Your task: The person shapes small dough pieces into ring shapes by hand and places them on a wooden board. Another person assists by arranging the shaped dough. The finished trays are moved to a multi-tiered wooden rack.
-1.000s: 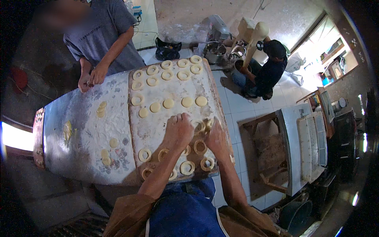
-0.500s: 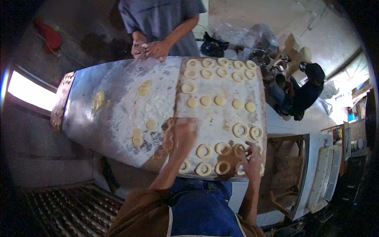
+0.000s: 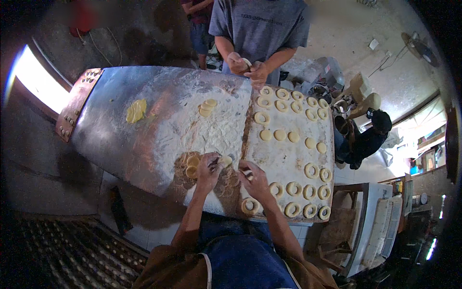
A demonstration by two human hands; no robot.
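While the left hand (image 3: 208, 172) appears to pinch a dough disc (image 3: 225, 161) by its left rim, towards the near edge of the bench (image 3: 122, 149), the right hand (image 3: 253, 179) curls around something pale, too hidden to identify. The disc should prove light, soft and easily dented, best taken gently at its rim with floured fingertips. Left of it lie two overlapping rounds (image 3: 191, 172); dough rings (image 3: 305, 169) fill the near right corner of the board (image 3: 281, 161)
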